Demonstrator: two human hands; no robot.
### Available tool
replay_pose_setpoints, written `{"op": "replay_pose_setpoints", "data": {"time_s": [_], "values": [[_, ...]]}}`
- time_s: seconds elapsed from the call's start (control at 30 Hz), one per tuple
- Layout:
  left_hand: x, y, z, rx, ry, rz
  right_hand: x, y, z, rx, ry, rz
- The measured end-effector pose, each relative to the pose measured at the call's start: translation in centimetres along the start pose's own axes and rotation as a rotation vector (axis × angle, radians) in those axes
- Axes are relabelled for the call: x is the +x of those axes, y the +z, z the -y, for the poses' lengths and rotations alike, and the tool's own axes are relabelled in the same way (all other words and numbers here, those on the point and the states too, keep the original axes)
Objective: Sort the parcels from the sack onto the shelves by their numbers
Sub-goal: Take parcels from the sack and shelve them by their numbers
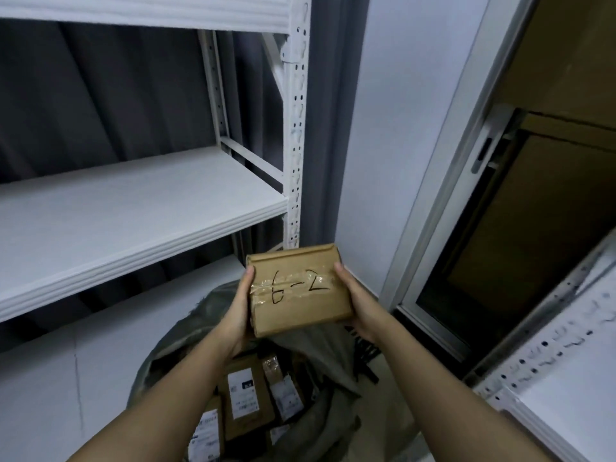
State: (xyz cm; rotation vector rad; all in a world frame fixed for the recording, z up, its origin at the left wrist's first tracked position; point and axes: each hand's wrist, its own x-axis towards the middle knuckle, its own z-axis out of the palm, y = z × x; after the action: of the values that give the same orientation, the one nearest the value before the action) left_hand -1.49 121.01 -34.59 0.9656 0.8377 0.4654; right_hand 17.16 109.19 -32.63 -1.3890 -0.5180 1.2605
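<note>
A small brown cardboard parcel (296, 288) with "6-2" handwritten over clear tape is held up in front of me, above the sack. My left hand (238, 311) grips its left edge and my right hand (358, 303) grips its right edge, thumbs on top. Below it the grey-green sack (326, 368) stands open on the floor, with several labelled brown parcels (245, 398) inside. A white metal shelving unit (133, 201) rises at the left, with nothing on its boards in view.
A perforated white upright (296, 128) marks the shelf's right front corner. A white wall and a door frame (443, 195) stand to the right, with brown cardboard behind. Another white shelf (566, 378) juts in at the lower right. Dark curtain hangs behind the left shelves.
</note>
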Motion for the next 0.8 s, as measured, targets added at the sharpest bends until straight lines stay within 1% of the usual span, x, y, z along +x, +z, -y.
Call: {"op": "replay_pose_setpoints", "data": {"time_s": [0.1,0.3,0.4,0.5,0.6,0.7,0.8], "values": [[-1.5,2.2,0.8,-0.005,-0.01,0.034,-1.9,-1.5,-0.9,-0.091,-0.066,-0.074],[-6.7,6.1,3.4,0.037,-0.008,0.028,-8.1,-4.0,-3.3,-0.014,-0.098,-0.091],[-9.9,8.7,6.2,0.035,0.012,0.024,-12.6,-5.7,-5.4,-0.041,-0.112,-0.122],[-13.5,12.1,9.6,0.004,0.009,0.06,-18.1,-8.3,-7.9,-0.006,-0.113,-0.15],[-17.1,16.0,12.3,0.015,-0.009,0.071,-23.4,-11.1,-9.8,0.01,-0.114,-0.231],[-20.1,20.3,14.0,0.042,0.022,0.092,-28.9,-14.0,-10.8,0.022,-0.147,-0.319],[-22.2,24.2,15.3,0.068,0.037,0.167,-33.6,-16.1,-11.4,0.097,-0.208,-0.395]]}}
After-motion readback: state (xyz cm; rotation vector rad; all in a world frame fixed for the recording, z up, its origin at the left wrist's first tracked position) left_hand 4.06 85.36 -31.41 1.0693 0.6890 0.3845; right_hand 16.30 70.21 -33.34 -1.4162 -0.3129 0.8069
